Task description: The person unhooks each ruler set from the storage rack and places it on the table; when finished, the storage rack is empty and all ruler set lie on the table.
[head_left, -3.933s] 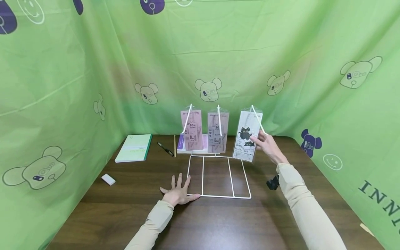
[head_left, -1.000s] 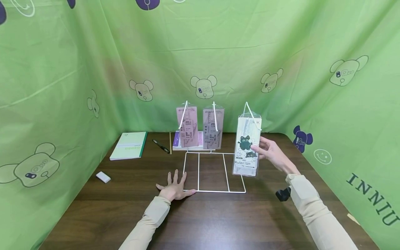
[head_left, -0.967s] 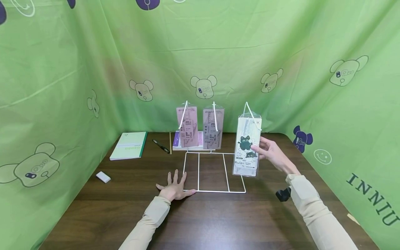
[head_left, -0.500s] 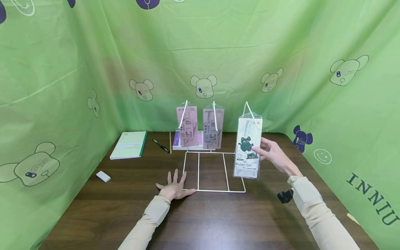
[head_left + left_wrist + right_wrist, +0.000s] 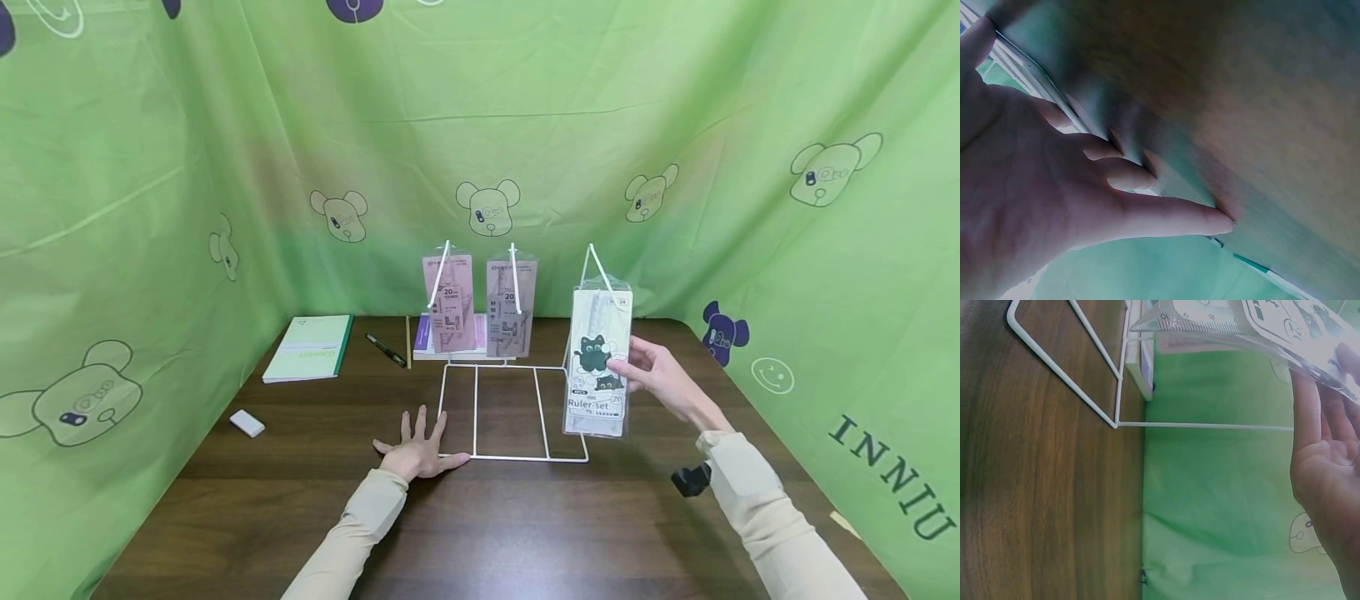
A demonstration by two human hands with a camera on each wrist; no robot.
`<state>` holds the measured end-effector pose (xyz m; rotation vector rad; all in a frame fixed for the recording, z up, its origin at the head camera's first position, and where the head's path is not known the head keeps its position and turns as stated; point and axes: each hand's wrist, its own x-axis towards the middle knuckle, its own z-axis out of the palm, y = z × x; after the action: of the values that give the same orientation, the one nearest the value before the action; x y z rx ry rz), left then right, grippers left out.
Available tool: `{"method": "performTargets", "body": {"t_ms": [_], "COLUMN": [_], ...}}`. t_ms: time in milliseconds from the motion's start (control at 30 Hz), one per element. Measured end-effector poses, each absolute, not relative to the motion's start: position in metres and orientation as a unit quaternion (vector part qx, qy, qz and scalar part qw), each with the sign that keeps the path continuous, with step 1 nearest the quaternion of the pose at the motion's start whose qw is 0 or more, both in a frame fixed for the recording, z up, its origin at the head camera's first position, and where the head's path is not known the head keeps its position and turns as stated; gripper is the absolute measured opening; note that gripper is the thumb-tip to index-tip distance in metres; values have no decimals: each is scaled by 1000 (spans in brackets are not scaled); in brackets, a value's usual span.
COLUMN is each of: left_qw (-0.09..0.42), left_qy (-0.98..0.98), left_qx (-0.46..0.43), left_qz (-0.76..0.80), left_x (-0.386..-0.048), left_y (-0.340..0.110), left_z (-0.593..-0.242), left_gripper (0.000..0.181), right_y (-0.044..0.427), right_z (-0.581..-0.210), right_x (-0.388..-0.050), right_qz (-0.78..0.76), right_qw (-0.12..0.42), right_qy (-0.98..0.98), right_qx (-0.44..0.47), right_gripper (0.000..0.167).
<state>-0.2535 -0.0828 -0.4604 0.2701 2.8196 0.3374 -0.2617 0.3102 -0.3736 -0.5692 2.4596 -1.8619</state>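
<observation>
While the right hand (image 5: 663,381) pinches the ruler-set packet (image 5: 596,375) by its right edge, thumb across the front and the other fingers behind, the left hand (image 5: 415,452) lies over the front left corner of the white wire rack (image 5: 510,458), its fingers spread apart on the counter (image 5: 525,533). The packet is near upright, just left of the right fingers, its clear top tab above them at the outer end of the rack's prong (image 5: 602,271); whether the prong passes through the tab's hole is too fine to tell. To handle this well, guide the packet along the prong's own line, tab square to it, so the hole neither snags on the tip nor bends the plastic. A light pinch should do, since the sleeve looks thin and slick; a grip higher up, nearer the tab, would probably curb swinging. The left hand's weight seems well placed, as a tug on the prong could tip or drag the frame. Left of the right fingers and farther back hang the pink packet (image 5: 453,312) and the mauve packet (image 5: 506,329); a sideways swing might knock the mauve one.
</observation>
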Motion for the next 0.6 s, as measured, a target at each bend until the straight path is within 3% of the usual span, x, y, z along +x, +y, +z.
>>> {"method": "performTargets", "body": {"t_ms": [600], "left_qw": [141], "left_qy": [978], "left_qx": [97], "left_qz": [124], "left_x": [-253], "left_y": [-84], "left_z": [-460], "left_gripper": [90], "right_y": [308], "right_z": [-369], "right_x": [-249], "right_qz": [-591], "right_qw": [1], "right_qy": [785], "right_qx": [-187], "right_gripper": [53]}}
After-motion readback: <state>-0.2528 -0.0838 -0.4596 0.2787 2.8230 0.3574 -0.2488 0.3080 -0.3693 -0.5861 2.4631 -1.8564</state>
